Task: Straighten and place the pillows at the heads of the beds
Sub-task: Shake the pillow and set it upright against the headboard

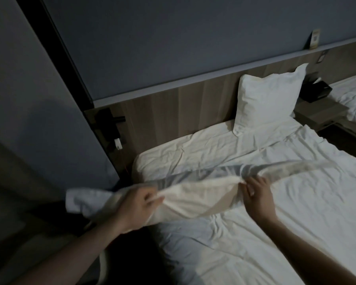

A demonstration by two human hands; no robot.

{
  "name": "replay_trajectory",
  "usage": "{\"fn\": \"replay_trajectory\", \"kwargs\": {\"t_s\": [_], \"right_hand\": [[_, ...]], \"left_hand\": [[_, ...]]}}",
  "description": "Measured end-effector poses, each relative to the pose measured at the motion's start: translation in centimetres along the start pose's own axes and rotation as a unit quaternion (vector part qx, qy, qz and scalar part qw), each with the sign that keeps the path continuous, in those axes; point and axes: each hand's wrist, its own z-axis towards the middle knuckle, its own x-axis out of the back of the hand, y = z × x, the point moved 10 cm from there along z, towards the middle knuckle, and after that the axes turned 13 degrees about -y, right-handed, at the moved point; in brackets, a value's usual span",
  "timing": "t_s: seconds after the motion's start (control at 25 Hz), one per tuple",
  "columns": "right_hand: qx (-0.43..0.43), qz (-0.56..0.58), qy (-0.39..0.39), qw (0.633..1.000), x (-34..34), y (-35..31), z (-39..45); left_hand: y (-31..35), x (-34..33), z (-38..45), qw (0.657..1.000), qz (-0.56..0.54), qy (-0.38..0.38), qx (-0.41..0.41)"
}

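The left hand [137,204] is closed on the near left edge of a limp white pillow [195,200], which hangs above the bed [275,212] near its left edge. Its long axis runs left to right, across the bed. The right hand [257,194] pinches the same edge further right. An upright pillow [267,99] leans against the wooden headboard [173,112]; the free spot at the head lies beyond the left hand, which I judge nearer.
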Motion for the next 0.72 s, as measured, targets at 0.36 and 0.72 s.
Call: {"fn": "replay_trajectory", "kwargs": {"t_s": [0.36, 0.72], "right_hand": [[-0.212, -0.080, -0.492, 0.841, -18.2, 10.1, -19.1], [-0.262, -0.009, -0.393, 0.881, -22.3, 9.6, -2.6]], "left_hand": [[-13.8, -20.4, -6.6, 0.896, 0.153, -0.369, 0.193], [-25.9, -9.9, 7.0, 0.915, 0.090, -0.236, 0.314]]}}
